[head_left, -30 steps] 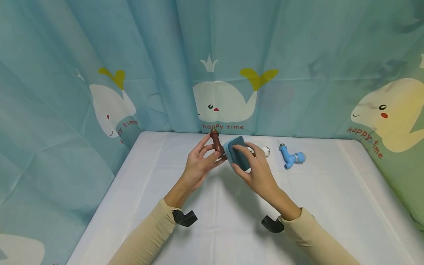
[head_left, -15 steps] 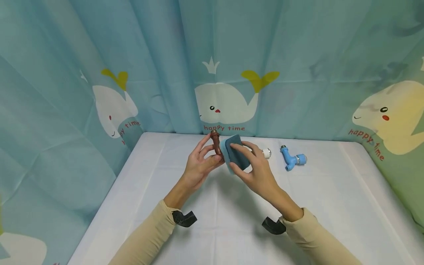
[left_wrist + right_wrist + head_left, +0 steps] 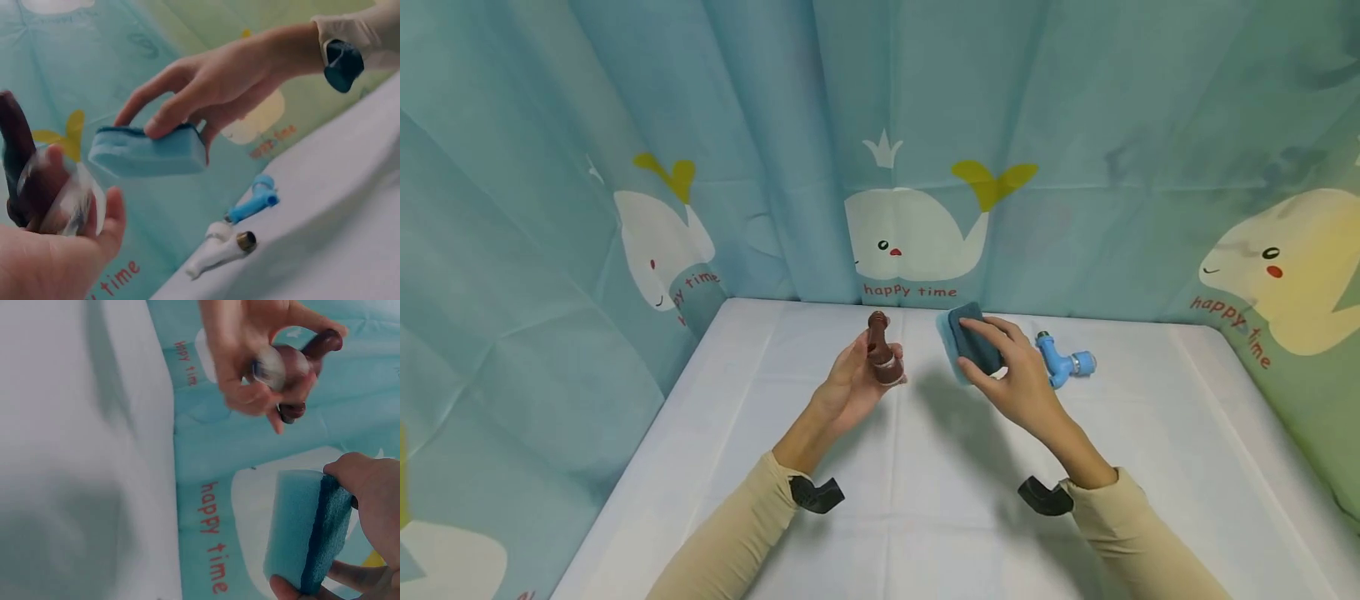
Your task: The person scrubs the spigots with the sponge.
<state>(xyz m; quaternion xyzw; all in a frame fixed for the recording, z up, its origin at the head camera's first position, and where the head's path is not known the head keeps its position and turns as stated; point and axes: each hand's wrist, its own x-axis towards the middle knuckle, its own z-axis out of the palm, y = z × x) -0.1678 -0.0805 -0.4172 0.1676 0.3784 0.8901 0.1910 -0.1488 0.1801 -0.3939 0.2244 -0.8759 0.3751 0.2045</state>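
A dark brown faucet (image 3: 886, 363) is held up over the table by my left hand (image 3: 842, 392), its fingers curled round it. Part of the faucet is covered by the fingers and blurred in both wrist views. To its right, my right hand (image 3: 1026, 383) pinches a sponge (image 3: 976, 342) with a light blue side and a darker blue side. A gap separates sponge and faucet. On the table behind the right hand lies a blue faucet (image 3: 1063, 365). A white faucet (image 3: 222, 250) lies close to the blue one in the left wrist view; in the head view the right hand and sponge mostly hide it.
A white cloth covers the table (image 3: 925, 517). Along its back and sides hangs a blue-green curtain (image 3: 760, 167) printed with white whales. Both forearms, in beige sleeves with black wrist mounts (image 3: 817, 495), reach in from the front edge.
The sponge was against the brown faucet; my right hand has drawn it away to the right. My left hand has turned the faucet, so its other end now faces up.
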